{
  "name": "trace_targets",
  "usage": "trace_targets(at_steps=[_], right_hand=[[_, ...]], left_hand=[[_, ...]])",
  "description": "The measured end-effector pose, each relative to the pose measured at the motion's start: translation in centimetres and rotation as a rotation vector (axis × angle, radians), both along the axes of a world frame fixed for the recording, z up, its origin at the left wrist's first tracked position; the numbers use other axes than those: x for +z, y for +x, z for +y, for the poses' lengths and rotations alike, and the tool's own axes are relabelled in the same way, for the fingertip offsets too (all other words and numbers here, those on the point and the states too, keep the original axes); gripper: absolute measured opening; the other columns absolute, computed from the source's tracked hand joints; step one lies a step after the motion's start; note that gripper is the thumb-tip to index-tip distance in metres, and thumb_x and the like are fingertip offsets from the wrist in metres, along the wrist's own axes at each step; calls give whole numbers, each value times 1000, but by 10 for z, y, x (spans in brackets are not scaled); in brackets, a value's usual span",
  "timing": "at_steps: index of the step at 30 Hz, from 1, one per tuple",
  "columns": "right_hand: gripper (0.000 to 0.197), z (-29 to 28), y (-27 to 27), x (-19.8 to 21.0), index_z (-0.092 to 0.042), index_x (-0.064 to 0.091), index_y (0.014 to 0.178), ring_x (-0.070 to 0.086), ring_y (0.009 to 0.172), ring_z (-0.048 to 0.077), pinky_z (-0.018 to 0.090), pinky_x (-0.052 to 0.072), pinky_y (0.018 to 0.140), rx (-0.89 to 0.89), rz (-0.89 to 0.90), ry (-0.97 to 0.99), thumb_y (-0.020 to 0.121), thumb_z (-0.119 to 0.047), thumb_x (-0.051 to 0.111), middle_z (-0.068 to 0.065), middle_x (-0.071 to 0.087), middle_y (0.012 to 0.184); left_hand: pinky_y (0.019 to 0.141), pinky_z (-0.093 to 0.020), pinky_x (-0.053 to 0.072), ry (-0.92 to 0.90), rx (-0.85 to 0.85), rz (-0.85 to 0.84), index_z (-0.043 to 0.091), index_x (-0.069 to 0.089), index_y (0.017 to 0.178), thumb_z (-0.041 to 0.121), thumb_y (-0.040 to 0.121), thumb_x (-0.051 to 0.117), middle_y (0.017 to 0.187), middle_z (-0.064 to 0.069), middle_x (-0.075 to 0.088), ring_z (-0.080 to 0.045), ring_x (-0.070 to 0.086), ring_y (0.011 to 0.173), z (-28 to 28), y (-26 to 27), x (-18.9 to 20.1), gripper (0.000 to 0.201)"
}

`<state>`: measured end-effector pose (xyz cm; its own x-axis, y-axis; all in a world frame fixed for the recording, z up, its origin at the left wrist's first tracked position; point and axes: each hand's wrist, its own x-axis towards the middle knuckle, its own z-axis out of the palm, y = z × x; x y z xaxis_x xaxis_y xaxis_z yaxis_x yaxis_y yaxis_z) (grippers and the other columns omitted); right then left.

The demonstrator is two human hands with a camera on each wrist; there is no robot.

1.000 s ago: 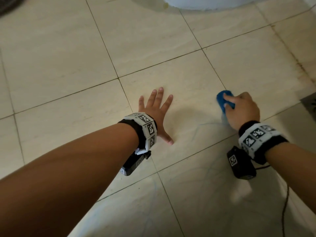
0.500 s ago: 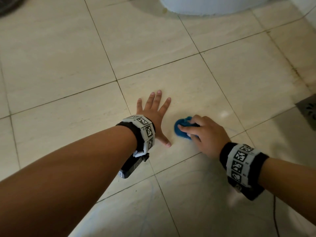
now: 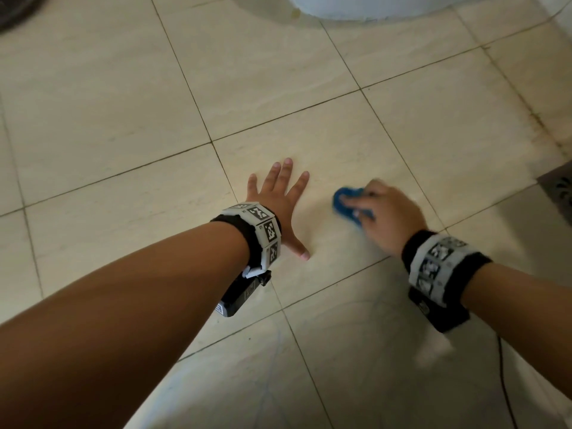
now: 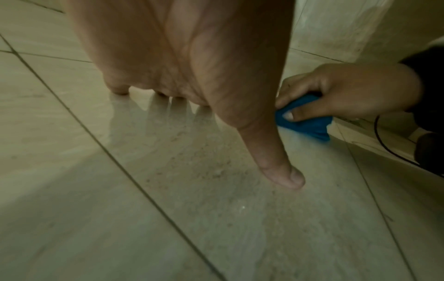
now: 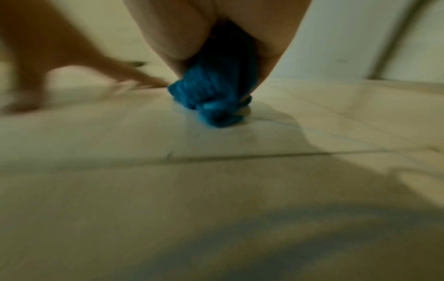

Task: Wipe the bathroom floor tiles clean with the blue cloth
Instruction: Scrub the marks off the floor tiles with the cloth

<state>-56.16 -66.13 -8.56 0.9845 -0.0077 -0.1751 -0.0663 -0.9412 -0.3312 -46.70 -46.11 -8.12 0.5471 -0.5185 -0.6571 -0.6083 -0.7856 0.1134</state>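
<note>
The blue cloth (image 3: 348,203) is bunched into a wad and pressed against a beige floor tile (image 3: 340,144). My right hand (image 3: 383,213) grips it with curled fingers, blurred by motion. In the left wrist view the cloth (image 4: 305,121) pokes out under the right hand (image 4: 341,91), thumb on top. The right wrist view shows the cloth (image 5: 213,98) touching the tile below the palm. My left hand (image 3: 278,205) lies flat on the same tile, fingers spread, a short way left of the cloth. Its thumb (image 4: 276,161) presses on the floor.
A white rounded fixture base (image 3: 371,6) stands at the top edge. A dark floor drain (image 3: 560,190) sits at the right edge, with stained grout (image 3: 538,119) nearby. A black cable (image 3: 507,388) trails from my right wrist. Faint blue streaks mark the near tile (image 3: 356,351).
My right hand swept the cloth left from the tile's right side to beside the left thumb, and has now moved slightly back to the right. The left hand stayed planted.
</note>
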Motion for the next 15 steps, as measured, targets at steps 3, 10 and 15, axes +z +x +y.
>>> trace_targets(at_steps=[3, 10, 15], right_hand=[[36, 0, 2, 0, -28, 60, 123, 51, 87, 26, 32, 44, 71, -183, -21, -46, 89, -17, 55, 1, 47, 100], [30, 22, -23, 2, -27, 66, 113, 53, 81, 24, 32, 46, 64, 156, 1, 26, 85, -16, 60, 2, 56, 96], [36, 6, -17, -2, -27, 60, 123, 52, 88, 27, 30, 41, 69, -189, -39, -28, 89, -17, 55, 4, 50, 103]], left_hand=[[116, -58, -6, -3, 2, 3, 27, -30, 146, 74, 53, 76, 150, -7, -41, -25, -31, 142, 1, 0, 0, 149], [116, -58, -6, 2, -2, -5, 27, -31, 146, 75, 53, 75, 150, -8, -41, -26, -30, 142, 0, 0, -1, 149], [116, -58, -6, 3, -4, -4, 27, -31, 145, 76, 53, 74, 150, -8, -41, -26, -32, 141, 1, -1, -1, 149]])
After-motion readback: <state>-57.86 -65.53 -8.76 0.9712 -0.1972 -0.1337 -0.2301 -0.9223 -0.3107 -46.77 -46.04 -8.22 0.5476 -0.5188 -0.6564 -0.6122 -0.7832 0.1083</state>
